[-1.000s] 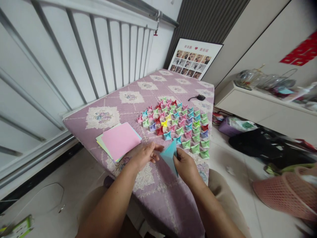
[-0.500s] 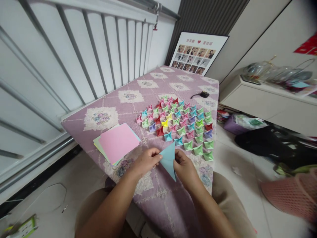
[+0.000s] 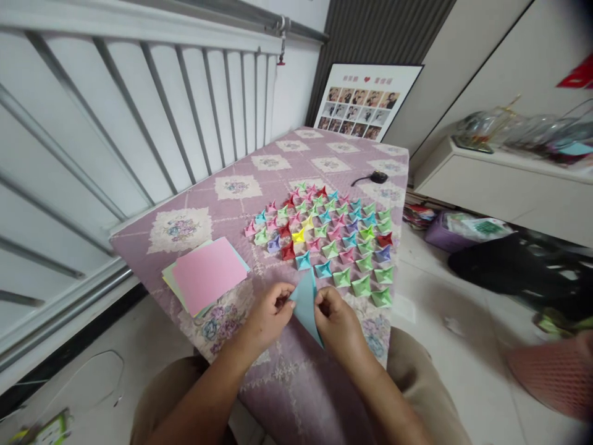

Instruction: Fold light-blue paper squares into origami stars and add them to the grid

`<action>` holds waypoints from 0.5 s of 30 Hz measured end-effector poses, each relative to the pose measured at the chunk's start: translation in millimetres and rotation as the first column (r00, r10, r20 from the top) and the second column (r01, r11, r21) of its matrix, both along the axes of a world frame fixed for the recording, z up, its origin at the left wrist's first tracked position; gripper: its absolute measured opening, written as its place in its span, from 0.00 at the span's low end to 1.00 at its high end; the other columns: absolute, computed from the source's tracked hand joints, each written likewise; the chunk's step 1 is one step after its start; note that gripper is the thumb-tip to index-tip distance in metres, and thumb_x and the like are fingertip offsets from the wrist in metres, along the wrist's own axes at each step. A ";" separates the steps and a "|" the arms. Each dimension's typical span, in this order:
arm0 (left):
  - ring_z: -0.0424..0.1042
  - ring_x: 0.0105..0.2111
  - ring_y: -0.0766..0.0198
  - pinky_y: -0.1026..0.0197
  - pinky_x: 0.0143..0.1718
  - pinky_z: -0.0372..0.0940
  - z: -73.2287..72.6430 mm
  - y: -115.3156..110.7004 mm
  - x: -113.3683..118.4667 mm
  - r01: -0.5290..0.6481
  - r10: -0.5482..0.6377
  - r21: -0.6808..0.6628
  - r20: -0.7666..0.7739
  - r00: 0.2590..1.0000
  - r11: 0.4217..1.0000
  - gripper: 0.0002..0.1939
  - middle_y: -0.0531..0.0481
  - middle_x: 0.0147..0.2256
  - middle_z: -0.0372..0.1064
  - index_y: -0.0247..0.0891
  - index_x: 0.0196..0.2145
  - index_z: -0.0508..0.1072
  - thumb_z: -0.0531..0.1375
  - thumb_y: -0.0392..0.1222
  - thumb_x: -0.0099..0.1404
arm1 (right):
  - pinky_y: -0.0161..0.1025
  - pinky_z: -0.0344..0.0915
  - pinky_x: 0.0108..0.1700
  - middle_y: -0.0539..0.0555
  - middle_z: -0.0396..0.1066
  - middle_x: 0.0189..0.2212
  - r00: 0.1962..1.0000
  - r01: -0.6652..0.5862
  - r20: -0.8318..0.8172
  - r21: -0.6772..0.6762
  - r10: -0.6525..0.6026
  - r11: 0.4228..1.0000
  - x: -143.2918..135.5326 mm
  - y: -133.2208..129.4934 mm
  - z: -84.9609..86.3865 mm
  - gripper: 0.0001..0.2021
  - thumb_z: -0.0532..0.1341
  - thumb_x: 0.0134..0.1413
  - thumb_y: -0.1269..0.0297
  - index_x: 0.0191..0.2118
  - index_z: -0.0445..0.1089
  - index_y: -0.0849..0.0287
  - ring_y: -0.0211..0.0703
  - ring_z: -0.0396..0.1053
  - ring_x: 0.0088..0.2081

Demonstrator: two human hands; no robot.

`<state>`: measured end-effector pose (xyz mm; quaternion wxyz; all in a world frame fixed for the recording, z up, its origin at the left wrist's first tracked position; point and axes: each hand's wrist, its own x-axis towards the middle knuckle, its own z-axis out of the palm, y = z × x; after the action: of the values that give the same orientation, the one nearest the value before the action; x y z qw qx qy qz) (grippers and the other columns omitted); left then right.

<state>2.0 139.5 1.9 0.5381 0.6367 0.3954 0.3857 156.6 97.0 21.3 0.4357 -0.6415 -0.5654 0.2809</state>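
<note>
Blue paper triangle [image 3: 304, 303] is pinched betw. L hand [image 3: 271, 313] & R hand [image 3: 339, 322], just off near edge of origami rows [image 3: 330, 250]. Dozens of pcs. there are done; triangle seems part-folded; pink-topped paper stack [image 3: 210, 275], L of rows, is left unfolded.

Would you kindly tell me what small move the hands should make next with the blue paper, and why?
Probably smooth the edge beside the right hand while the left hand steadies the opposite side: the blue paper looks folded to a point, and both hands hold it by facing edges.
</note>
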 end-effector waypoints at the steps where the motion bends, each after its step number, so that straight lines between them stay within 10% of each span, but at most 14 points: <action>1: 0.67 0.37 0.65 0.63 0.40 0.60 1.5 -3.3 2.6 0.004 -0.003 -0.017 0.028 1.000 1.000 0.12 0.51 0.36 0.69 0.37 0.43 0.68 0.55 0.33 0.60 | 0.31 0.54 0.27 0.43 0.57 0.21 1.000 -0.024 0.016 0.001 0.024 1.000 2.9 -3.5 2.5 0.05 0.57 0.49 0.67 0.29 0.58 0.56 0.33 0.55 0.23; 7: 0.66 0.32 0.67 0.65 0.33 0.60 14.3 -39.6 18.0 0.037 0.041 -0.255 0.294 0.955 0.966 0.13 0.52 0.34 0.67 0.37 0.43 0.67 0.60 0.38 0.59 | 0.31 0.57 0.29 0.47 0.64 0.24 0.972 -0.199 -0.136 -0.061 0.190 0.978 19.3 -33.5 25.4 0.06 0.56 0.55 0.61 0.30 0.64 0.57 0.34 0.60 0.26; 15: 0.65 0.26 0.71 0.67 0.27 0.58 27.4 -119.5 28.9 0.209 0.247 -0.591 0.597 0.764 0.779 0.18 0.53 0.31 0.67 0.37 0.41 0.70 0.68 0.41 0.53 | 0.32 0.61 0.32 0.48 0.65 0.26 0.834 -0.536 -0.235 -0.137 0.499 0.833 47.8 -87.2 68.1 0.13 0.53 0.60 0.55 0.37 0.69 0.58 0.35 0.62 0.28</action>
<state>30.9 20.0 29.3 0.8157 0.2439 0.2973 0.4321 204.4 9.8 89.4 0.3290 -0.4739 -0.6437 0.5029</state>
